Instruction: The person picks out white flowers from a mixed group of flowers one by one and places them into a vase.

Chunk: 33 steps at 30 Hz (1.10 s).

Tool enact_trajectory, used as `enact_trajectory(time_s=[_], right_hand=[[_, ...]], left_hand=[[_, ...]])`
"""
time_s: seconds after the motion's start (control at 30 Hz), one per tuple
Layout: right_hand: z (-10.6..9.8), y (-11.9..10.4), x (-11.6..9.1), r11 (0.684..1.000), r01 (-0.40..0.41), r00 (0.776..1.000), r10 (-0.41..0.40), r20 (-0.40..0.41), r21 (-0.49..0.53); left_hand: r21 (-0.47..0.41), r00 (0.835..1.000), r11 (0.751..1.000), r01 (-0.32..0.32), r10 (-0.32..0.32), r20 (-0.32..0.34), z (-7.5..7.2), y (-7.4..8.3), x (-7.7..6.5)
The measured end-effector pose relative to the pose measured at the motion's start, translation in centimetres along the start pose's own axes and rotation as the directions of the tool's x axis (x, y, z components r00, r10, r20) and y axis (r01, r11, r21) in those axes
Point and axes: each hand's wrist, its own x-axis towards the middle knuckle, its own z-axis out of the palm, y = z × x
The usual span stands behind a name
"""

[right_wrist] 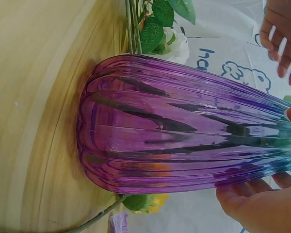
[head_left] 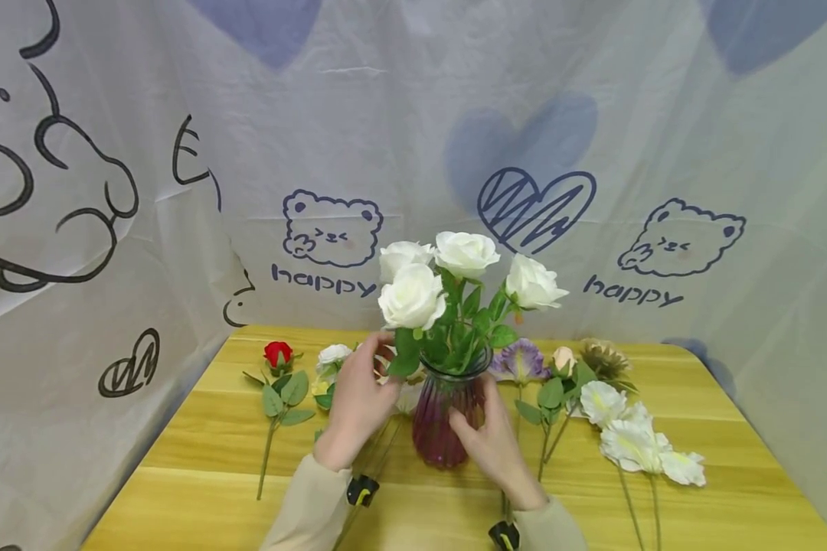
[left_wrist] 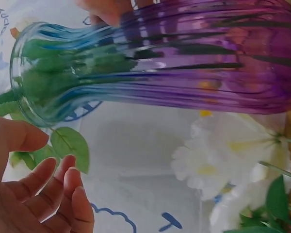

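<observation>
A ribbed glass vase, purple below and bluish toward its rim, stands upright on the wooden table. Several white roses with green leaves rise from it, and their dark stems show through the glass. My right hand grips the vase's right side, thumb across the front and fingers behind. On the other side, my left hand is raised near the rim beside a hanging leaf. Its fingers are loosely bent, with a gap between thumb and fingertips and nothing held.
A red rose lies at the left, a small white flower behind my left hand. To the right lie a purple flower, a pale rose, a brownish bloom and white ruffled flowers. A printed cloth hangs behind the table.
</observation>
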Motion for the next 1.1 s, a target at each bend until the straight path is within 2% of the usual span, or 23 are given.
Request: enact_trajectory(time_s=[0.33,0.5,0.6,0.7,0.83,0.93,1.1], right_hand=[[0.0,0.0,0.0,1.0,-0.021,1.0,0.021,0.012,-0.002],[0.1,0.1,0.1,1.0,-0.014,1.0,0.014,0.011,0.004],[0.1,0.3,0.2,1.0,0.01,1.0,-0.01,0.004,-0.002],[0.3,0.5,0.2,0.999,0.041,0.999,-0.041,-0.004,-0.016],[0.6,2.7,0.3,0.998,0.056,0.998,-0.056,-0.015,-0.027],[0.8,4.4,0.4,0.998,0.052,0.998,-0.054,-0.028,-0.037],[0.9,4.3,0.4,0.996,0.059,0.996,-0.064,-0.061,-0.072]], left_hand=[[0.017,0.999,1.0,0.002,-0.002,-0.034,-0.8,-2.4,-1.5],[0.054,0.998,0.999,0.0,0.004,-0.061,-2.1,-3.6,-1.8],[0.093,0.997,0.995,0.03,-0.024,-0.075,-3.3,-4.4,-1.9],[0.151,0.995,0.985,0.083,-0.073,-0.072,-4.4,-5.4,-2.0],[0.199,0.993,0.973,0.114,-0.103,-0.066,-5.5,-6.9,-2.3],[0.226,0.991,0.965,0.13,-0.12,-0.056,-5.9,-7.8,-2.6],[0.267,0.986,0.951,0.157,-0.168,0.018,-5.8,-8.2,-2.9]])
